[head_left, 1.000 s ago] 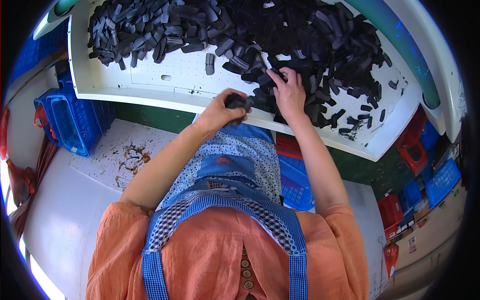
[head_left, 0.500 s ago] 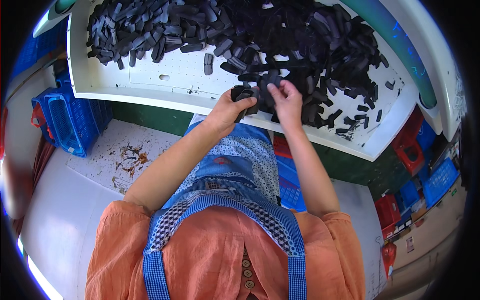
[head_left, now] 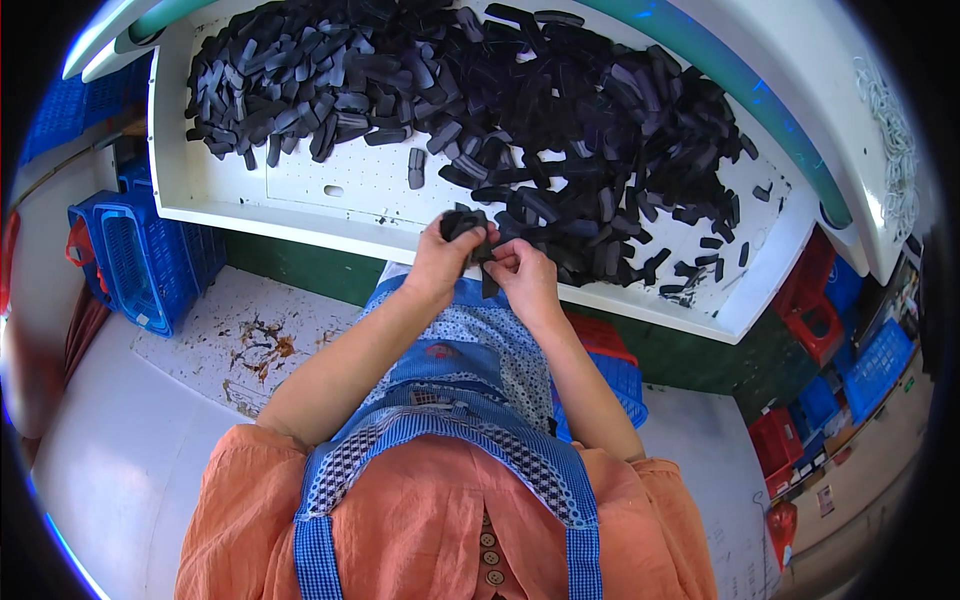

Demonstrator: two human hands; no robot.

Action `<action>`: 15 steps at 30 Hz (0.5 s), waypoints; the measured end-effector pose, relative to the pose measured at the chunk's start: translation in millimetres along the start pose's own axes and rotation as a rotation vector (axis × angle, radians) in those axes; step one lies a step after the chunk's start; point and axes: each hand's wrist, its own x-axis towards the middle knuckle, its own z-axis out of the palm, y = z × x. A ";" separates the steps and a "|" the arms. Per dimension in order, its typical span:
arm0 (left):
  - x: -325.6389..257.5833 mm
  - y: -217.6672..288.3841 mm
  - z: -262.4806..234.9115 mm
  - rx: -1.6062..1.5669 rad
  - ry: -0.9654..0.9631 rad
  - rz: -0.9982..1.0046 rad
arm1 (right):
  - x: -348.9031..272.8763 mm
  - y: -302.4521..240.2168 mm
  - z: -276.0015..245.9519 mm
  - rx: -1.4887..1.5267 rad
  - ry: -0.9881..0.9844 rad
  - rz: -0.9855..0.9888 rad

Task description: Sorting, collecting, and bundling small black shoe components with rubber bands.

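You hold a small bunch of flat black plastic strips [head_left: 470, 232] at the near edge of the white perforated table [head_left: 360, 185]. Your left hand [head_left: 445, 262] grips the bunch; your right hand [head_left: 520, 272] pinches 1 strip. Behind, the large heap of loose black strips [head_left: 520, 110] looks mostly unsorted.
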 end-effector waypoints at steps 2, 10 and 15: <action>1.3 16.4 -5.3 -0.001 0.065 -0.012 | 2.3 5.7 -0.4 0.032 -0.008 -0.014; -11.2 30.6 -42.7 0.187 -0.025 -0.003 | 47.4 -15.9 -0.6 0.504 0.103 -0.046; -19.1 18.8 -49.8 0.181 -0.105 -0.030 | 32.4 -0.5 26.6 0.481 0.040 0.005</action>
